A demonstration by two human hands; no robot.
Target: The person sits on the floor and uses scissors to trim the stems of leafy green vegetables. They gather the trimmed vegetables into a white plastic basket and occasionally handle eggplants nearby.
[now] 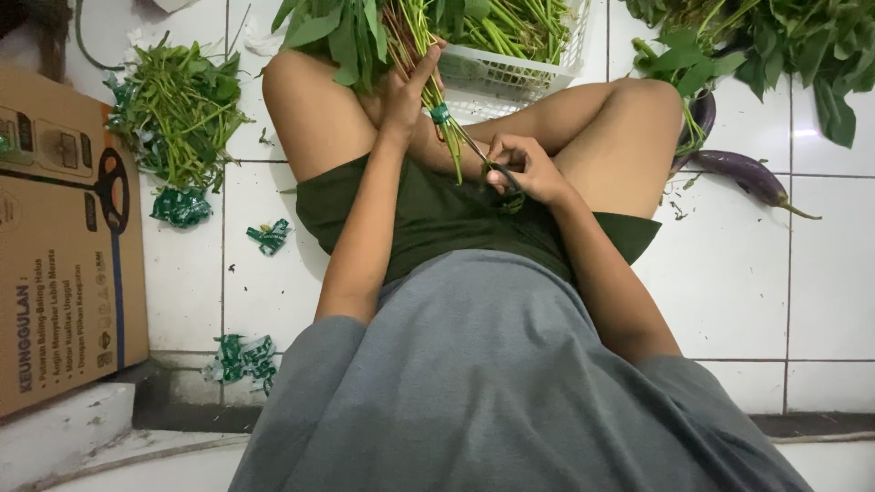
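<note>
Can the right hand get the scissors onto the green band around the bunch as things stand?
Probably yes. The right hand holds the scissors with the tips just below the green band, and the left hand holds the bunch of greens up; nothing lies between.

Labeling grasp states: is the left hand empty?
No, the left hand grips a bundle of green leafy stalks, while the right hand works scissors at its tie.

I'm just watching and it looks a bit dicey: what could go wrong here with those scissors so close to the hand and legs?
1. The scissors in the right hand cut at the green band just below the left hand; a slip might nick a finger.
2. The blades work right above bare thighs, so a slip or a drop could hurt.
3. Once the band is cut, the greens may spill from the left grip onto the floor.
</note>
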